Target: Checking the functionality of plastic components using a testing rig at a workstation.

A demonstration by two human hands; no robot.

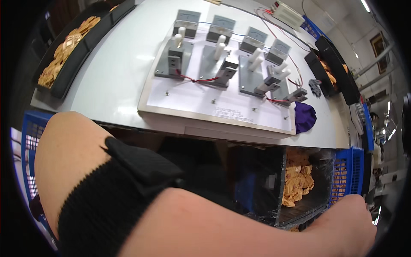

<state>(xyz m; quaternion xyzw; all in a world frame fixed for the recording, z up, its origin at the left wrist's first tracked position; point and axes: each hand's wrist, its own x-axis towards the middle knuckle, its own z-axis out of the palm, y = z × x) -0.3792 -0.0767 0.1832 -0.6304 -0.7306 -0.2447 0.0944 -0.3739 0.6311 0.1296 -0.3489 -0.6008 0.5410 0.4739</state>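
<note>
My left arm crosses the lower part of the head view from left to right, with a black knit band round it below the bent elbow. At its far end, my left hand hangs low at the right, close to a blue basket. Its back and wrist show, but the fingers are turned away, so what they hold, if anything, is hidden. Beside the hand, a black bin contains a pile of tan flat pieces. My right hand is not in view.
On the white table stands a test board with several meters, white-handled clamps and red wires. A purple cloth lies beside it. Black trays hold tan pieces. A power supply sits behind.
</note>
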